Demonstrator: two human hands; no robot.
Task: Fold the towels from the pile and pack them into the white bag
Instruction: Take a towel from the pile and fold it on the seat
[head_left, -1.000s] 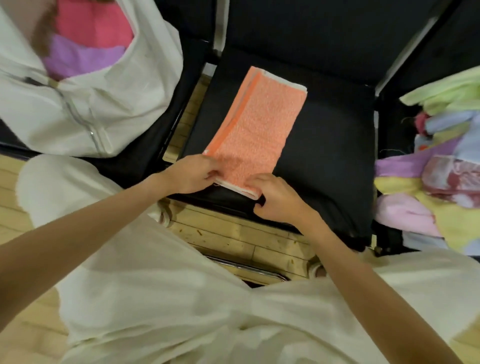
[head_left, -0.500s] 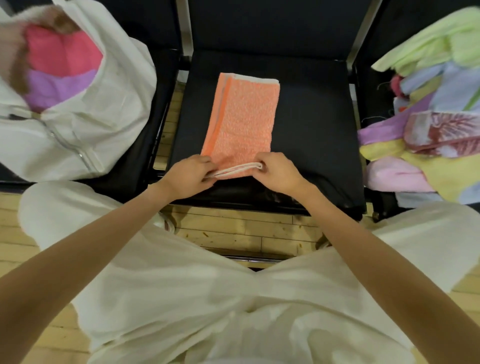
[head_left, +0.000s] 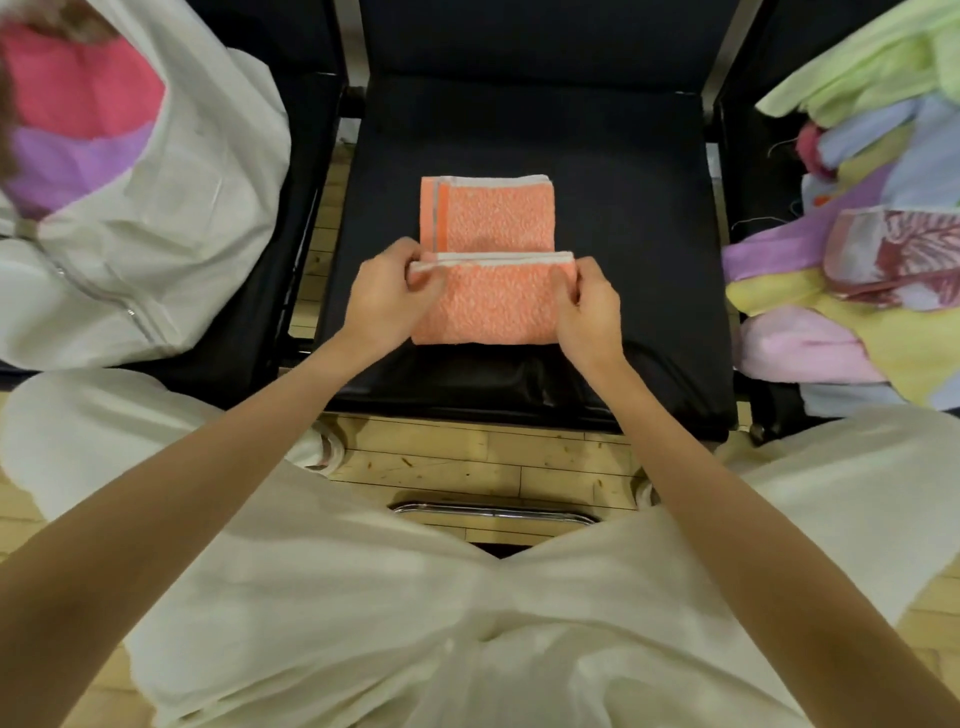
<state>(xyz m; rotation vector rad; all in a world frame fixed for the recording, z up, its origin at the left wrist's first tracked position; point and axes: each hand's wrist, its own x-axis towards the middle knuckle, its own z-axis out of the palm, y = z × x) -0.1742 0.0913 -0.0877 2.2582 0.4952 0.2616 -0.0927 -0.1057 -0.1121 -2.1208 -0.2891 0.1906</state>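
Hidden or cut off: white fabric bag with zip (head_left: 156, 218) cropped at left frame edge, blurred at its top; pile of loose multicoloured towels (head_left: 857, 260) cropped at right edge, individual pieces hard to separate.

Containers: bag mouth open, pink folded towel (head_left: 83, 88) above purple folded towel (head_left: 67, 166) inside.

Task item: orange textured towel with white hem (head_left: 493, 260) on black padded chair seat (head_left: 639, 234), near half doubled over far half. Left hand (head_left: 387, 301) pinching left corner of lifted hem; right hand (head_left: 589, 312) pinching right corner.

Edges, room: bare seat all round towel; wooden plank floor (head_left: 467, 457) between seat and white-trousered knees.
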